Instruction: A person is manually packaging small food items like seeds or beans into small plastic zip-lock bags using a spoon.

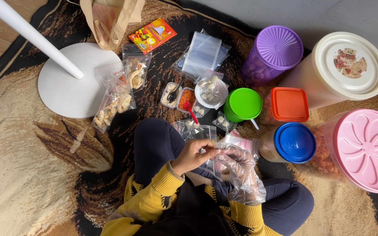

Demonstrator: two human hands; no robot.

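2 hands meet over the lap. The left hand (192, 155) is bare, fingers curled, pinching the top edge of a small clear bag (207, 146). The right hand (237, 159) wears a loose, crinkled plastic glove and grips the same bag from the other side, fingers bent around it. The bag hangs between the hands, just above the dark trousers.

5 lidded tubs stand on the right: 1 purple (276, 46), 1 cream (348, 65), 1 orange (289, 104), 1 blue (295, 142), 1 pink (366, 148). The orange lid is square, the rest round; the purple and pink ones are ribbed. 1 green cup (243, 104) sits beside them. 2 small trays (178, 96) hold powder, 1 pale, 1 orange, with a red spoon (191, 111). 3 filled bags (119, 87) of pale snacks lie by a white round base (73, 83). 1 stack of empty bags (202, 54) lies on the patterned brown rug (31, 166).
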